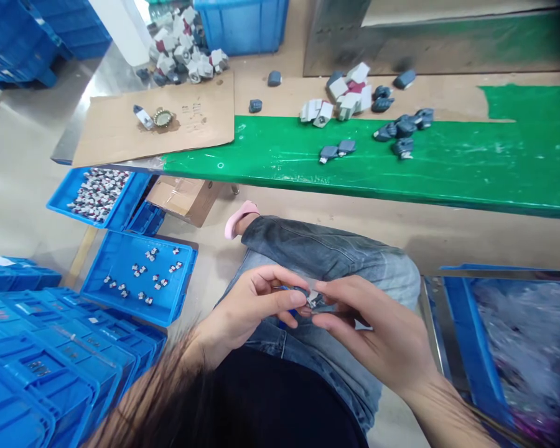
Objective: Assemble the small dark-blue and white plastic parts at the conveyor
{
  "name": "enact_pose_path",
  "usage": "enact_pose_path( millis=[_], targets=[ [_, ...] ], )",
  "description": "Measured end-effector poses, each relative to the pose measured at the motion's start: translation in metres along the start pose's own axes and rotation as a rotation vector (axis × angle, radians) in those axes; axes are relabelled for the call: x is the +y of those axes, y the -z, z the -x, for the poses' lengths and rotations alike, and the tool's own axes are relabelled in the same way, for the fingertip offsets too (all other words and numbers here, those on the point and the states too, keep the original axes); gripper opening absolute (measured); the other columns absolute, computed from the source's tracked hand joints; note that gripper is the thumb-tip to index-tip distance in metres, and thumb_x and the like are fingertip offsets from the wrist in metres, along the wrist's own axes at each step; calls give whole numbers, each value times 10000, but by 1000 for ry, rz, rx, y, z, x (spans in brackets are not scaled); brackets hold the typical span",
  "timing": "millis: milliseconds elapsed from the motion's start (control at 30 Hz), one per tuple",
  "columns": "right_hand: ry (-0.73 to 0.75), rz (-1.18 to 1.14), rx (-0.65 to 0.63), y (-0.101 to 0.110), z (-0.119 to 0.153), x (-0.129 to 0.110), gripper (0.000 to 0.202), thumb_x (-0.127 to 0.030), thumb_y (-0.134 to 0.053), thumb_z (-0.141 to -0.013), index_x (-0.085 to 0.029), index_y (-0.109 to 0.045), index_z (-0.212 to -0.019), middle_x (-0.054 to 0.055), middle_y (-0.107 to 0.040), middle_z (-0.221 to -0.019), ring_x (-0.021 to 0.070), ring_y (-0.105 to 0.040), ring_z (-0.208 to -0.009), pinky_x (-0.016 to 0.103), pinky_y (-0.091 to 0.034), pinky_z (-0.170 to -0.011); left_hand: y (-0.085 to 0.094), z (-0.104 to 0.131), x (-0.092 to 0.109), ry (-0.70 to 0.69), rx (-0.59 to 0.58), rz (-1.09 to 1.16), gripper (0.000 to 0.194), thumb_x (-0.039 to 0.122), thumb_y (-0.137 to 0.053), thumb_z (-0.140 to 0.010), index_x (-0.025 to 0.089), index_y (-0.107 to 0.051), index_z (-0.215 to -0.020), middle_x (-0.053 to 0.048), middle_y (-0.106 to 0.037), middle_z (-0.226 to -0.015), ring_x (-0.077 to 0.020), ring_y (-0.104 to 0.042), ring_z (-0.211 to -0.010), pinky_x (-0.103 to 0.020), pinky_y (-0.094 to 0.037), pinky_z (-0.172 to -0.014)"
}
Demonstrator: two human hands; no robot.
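Above my lap, my left hand [261, 298] pinches a small dark grey plastic part [302, 290] between thumb and fingers. Close against it, my right hand [378, 326] has its thumb and fingertips closed at a small whitish piece [313, 298]. The two pieces meet between the hands; whether they are joined cannot be made out. Something bright blue [287, 316] shows behind the left fingers. On the green table covering [270, 152] lie dark grey plastic parts [404, 127], with a cluster of white and dark red parts [350, 93] behind them.
A larger heap of white parts [184, 46] sits at the table's back left, by a blue bin [242, 25]. On cardboard [121, 134] rests a round metal ring [162, 117]. Left on the floor, a blue tray [135, 308] holds several small assembled pieces. Stacked blue crates [74, 348] stand nearer.
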State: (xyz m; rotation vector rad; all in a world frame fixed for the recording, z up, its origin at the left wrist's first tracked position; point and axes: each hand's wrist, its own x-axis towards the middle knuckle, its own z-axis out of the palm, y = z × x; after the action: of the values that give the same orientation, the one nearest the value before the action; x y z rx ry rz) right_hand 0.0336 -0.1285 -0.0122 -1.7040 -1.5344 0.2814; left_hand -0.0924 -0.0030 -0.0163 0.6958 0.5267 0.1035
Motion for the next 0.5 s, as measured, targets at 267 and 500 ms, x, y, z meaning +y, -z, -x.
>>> enact_pose_path(
  millis=[267,500],
  targets=[
    [182,169,73,2,0,-4,125,-264,-520,-871,-189,-589,-943,61,-685,-736,155,-661,-629,227,-519,-524,-5,0,0,51,13,61,252,266,-796,-588,136,-664,-758,-8,-630,-624,-79,-595,-558,-105,-448,-427],
    [176,186,64,4,-5,-6,181,-308,-466,-894,-173,-585,-916,62,-691,-694,145,-649,-574,232,-502,-523,-3,-1,-1,10,48,11,238,262,-795,-589,133,-674,-749,-9,-623,-610,-66,-565,-523,-116,-463,-435]
  ],
)
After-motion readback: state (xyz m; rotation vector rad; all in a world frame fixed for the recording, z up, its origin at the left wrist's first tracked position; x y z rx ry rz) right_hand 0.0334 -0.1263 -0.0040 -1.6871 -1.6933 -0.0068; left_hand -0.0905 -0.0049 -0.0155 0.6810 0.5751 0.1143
